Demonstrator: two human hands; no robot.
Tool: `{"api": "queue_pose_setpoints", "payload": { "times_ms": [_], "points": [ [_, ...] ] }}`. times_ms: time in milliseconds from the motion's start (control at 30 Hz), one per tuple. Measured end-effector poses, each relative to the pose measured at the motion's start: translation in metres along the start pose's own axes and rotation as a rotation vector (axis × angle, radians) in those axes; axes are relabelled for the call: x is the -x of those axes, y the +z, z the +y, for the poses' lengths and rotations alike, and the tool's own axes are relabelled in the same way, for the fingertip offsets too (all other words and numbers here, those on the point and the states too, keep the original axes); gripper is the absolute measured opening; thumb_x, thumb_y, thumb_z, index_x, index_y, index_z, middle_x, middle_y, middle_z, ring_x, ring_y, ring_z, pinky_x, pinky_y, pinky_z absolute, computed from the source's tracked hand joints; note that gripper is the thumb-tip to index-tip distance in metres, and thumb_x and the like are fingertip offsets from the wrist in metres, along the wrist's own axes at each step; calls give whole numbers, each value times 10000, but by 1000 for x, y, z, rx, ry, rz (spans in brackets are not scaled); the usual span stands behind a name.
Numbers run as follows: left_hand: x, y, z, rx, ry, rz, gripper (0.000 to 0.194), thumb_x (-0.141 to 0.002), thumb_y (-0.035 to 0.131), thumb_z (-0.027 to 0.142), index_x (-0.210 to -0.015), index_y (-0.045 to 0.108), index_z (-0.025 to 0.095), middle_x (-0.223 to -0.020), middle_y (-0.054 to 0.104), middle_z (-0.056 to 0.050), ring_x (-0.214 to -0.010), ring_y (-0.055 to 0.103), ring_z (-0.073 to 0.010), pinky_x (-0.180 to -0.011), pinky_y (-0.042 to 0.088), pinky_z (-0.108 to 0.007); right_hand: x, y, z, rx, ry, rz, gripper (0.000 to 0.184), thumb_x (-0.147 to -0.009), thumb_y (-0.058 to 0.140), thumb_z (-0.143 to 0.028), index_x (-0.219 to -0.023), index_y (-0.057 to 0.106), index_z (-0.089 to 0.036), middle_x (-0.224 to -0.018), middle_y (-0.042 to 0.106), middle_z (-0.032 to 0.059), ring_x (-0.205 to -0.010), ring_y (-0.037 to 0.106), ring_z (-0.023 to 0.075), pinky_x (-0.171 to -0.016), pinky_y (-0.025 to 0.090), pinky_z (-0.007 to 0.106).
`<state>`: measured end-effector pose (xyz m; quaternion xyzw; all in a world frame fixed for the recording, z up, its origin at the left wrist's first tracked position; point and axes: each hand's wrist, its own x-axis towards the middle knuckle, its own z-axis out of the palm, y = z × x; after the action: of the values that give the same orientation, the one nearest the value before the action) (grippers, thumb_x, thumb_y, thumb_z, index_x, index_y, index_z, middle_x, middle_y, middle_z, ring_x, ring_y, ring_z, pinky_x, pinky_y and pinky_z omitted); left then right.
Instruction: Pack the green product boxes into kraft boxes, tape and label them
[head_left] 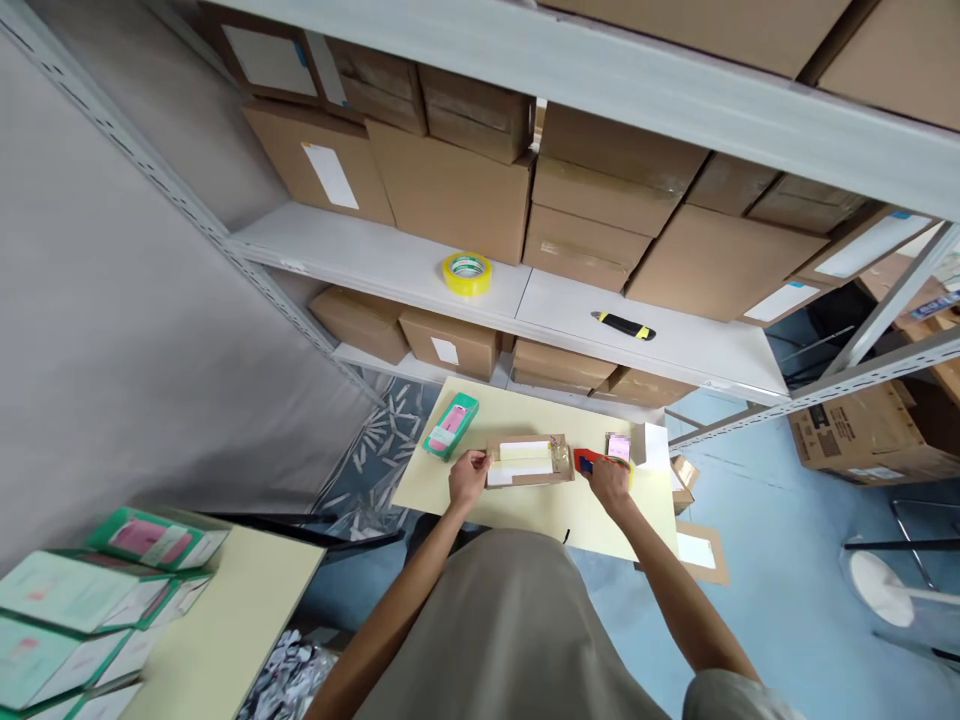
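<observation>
Carton (pixel 529 462), left fingers (pixel 481 460) holding left edge; tabletop (pixel 536 412) stretches behind.

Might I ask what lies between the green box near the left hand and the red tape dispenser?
The brown cardboard box lies between them in the head view.

Your right hand (pixel 609 482) hides part of the red tool (pixel 588 459). You find the pink label (pixel 619 446) too small to read. The left edge crops the green boxes (pixel 64 592).

Bright, diffuse light; soft shadows; wide-angle stretch toward edges.
</observation>
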<state>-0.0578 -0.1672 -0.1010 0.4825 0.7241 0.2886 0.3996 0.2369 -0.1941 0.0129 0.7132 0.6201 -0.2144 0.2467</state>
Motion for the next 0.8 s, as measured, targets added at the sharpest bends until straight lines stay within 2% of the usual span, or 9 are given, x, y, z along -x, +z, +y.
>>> {"api": "queue_pose_setpoints", "payload": {
  "times_ms": [100, 200, 367, 433, 500, 567, 633, 700, 800],
  "points": [
    [0, -4, 19, 15, 29, 24, 55, -930, 699, 270, -942, 747, 245, -1020, 829, -92, -1003, 797, -285, -924, 599, -389, 0, -14, 15, -14, 132, 170, 443, -1122, 399, -368, -1328, 714, -133, -1224, 780, 297, -1161, 780, 411, -907, 562, 442],
    [-3, -4, 66, 108, 240, 21, 137, -976, 650, 271, -1068, 746, 238, -1109, 815, -106, -969, 784, -249, -899, 611, -367, 0, -51, 17, -119, 140, 392, 494, -1134, 420, -492, -1324, 675, -115, -1132, 798, 264, -1077, 798, 386, -857, 563, 406],
    [-20, -9, 178, 211, 765, 43, 270, -1024, 603, 251, -1267, 720, 244, -1251, 774, -92, -1084, 756, -219, -964, 617, -361, -9, -146, -22, -283, -63, 688, 502, -1145, 439, -513, -1400, 548, -95, -1123, 793, 215, -1043, 786, 355, -856, 541, 379],
    [-36, -14, 217, 204, 872, 50, 397, -1003, 608, 200, -1391, 681, 245, -1383, 733, -108, -1238, 721, -239, -1078, 591, -399, -22, -184, -43, -302, -183, 742, 463, -1142, 459, -447, -1406, 533, -73, -1183, 778, 226, -1099, 766, 341, -928, 529, 382],
    [-54, -19, 243, 190, 896, 20, 520, -969, 605, 143, -1481, 636, 225, -1520, 662, -137, -1400, 644, -270, -1187, 535, -447, -40, -216, -61, -275, -278, 759, 426, -1129, 474, -369, -1401, 539, -48, -1316, 733, 262, -1207, 725, 336, -1023, 499, 392],
    [-70, -21, 256, 185, 852, -25, 579, -944, 603, 117, -1517, 617, 202, -1591, 609, -162, -1472, 594, -294, -1236, 498, -483, -62, -240, -74, -229, -308, 727, 442, -1121, 468, -332, -1427, 534, -19, -1397, 694, 282, -1273, 693, 339, -1067, 477, 400],
    [-79, -20, 255, 189, 791, -58, 589, -945, 609, 127, -1529, 614, 204, -1594, 611, -164, -1462, 606, -299, -1238, 498, -498, -84, -256, -82, -191, -312, 684, 471, -1106, 489, -306, -1456, 532, 6, -1422, 681, 294, -1289, 684, 342, -1098, 459, 413],
    [-80, -15, 241, 189, 748, -80, 563, -954, 626, 154, -1513, 633, 221, -1557, 648, -147, -1430, 634, -291, -1228, 508, -498, -102, -266, -86, -172, -310, 669, 485, -1085, 512, -261, -1476, 537, 24, -1444, 667, 309, -1317, 667, 347, -1151, 422, 437],
    [-72, -7, 203, 174, 649, -109, 511, -952, 656, 183, -1461, 672, 226, -1471, 714, -131, -1356, 688, -278, -1188, 541, -477, -118, -270, -84, -162, -306, 690, 534, -1083, 473, -217, -1545, 489, 50, -1523, 604, 331, -1433, 576, 362, -1258, 309, 489]
  ]
}}
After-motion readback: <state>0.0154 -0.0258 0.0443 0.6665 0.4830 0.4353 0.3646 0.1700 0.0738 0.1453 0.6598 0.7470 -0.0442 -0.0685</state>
